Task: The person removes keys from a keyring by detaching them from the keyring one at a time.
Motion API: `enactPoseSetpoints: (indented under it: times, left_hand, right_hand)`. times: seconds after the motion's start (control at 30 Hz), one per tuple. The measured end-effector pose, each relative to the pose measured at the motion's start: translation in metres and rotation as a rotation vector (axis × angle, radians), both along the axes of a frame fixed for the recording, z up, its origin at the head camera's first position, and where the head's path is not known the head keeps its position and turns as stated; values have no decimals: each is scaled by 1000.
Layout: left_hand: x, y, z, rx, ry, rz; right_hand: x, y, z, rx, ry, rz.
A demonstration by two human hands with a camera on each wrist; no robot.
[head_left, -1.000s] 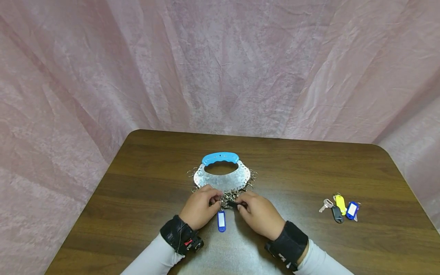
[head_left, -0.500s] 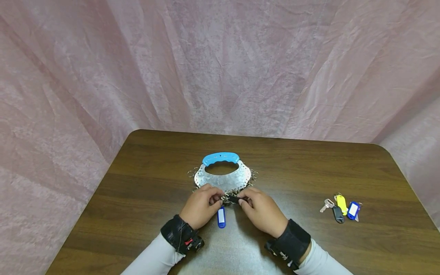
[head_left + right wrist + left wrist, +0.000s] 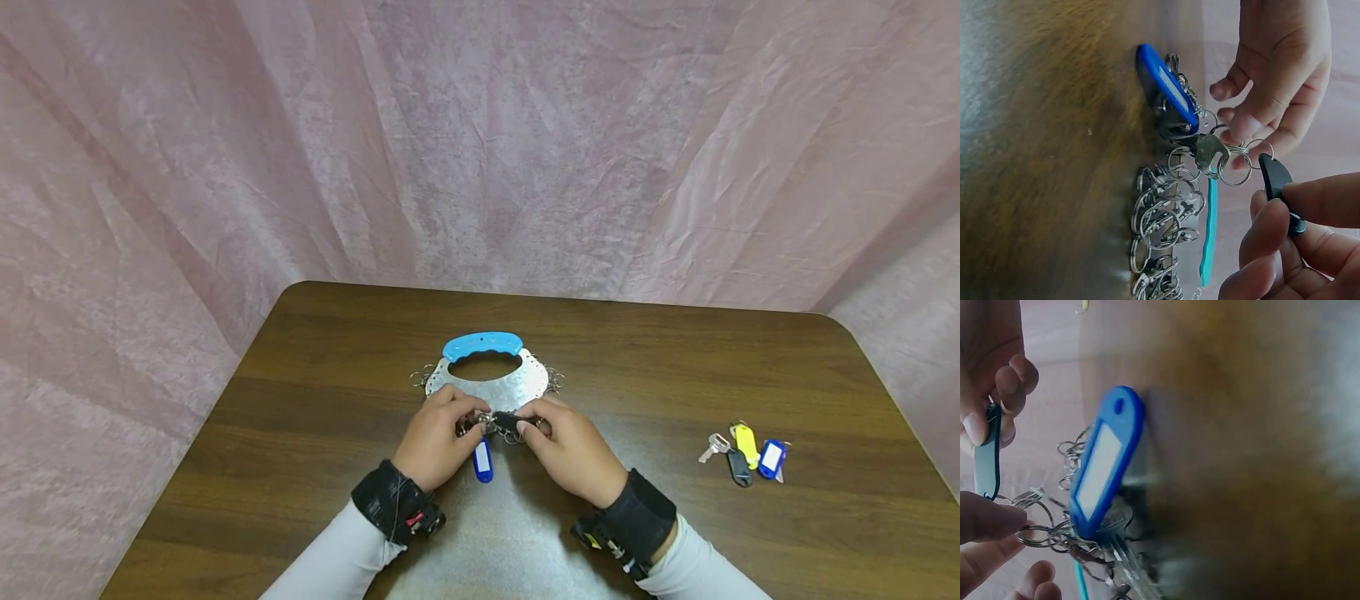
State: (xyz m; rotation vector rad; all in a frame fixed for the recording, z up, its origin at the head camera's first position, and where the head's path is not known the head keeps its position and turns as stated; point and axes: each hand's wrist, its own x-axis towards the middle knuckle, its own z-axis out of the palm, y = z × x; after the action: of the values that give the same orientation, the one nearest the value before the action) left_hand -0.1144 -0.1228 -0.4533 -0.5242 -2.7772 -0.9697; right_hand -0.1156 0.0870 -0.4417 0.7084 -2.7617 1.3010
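Note:
My left hand pinches a small bunch of metal split rings between thumb and forefinger. My right hand pinches a black key tag, which is linked through a thin ring to that bunch. A silver key hangs at the rings, and a blue key tag with a white label dangles below my hands. Just beyond lies a metal plate with a light-blue handle. Many split rings line its edge, partly hidden by my hands in the head view.
To the right on the brown wooden table lies a group of keys with tags: a silver key, a yellow tag, a dark tag and a blue tag. A pink curtain hangs behind the table.
Both hands have moved a little away from me, toward the plate, with the rings and black tag. The blue tag has followed and now hangs slightly tilted. The keys at right are unmoved.

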Motion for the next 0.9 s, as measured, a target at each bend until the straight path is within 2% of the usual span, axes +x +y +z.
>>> enactPoseSetpoints:
  times: [0.23,0.4,0.9]
  left_hand:
    - [-6,3,4,-16,24,6]
    - [-8,4,4,-37,13,3]
    - [-7,5,4,-25,16,-32]
  right_hand:
    - [-3,-1,3,-24,-20,-12]
    - [-4,-1,4,-24,-19,-22]
    - [-7,-4,10,-81,-36,-11]
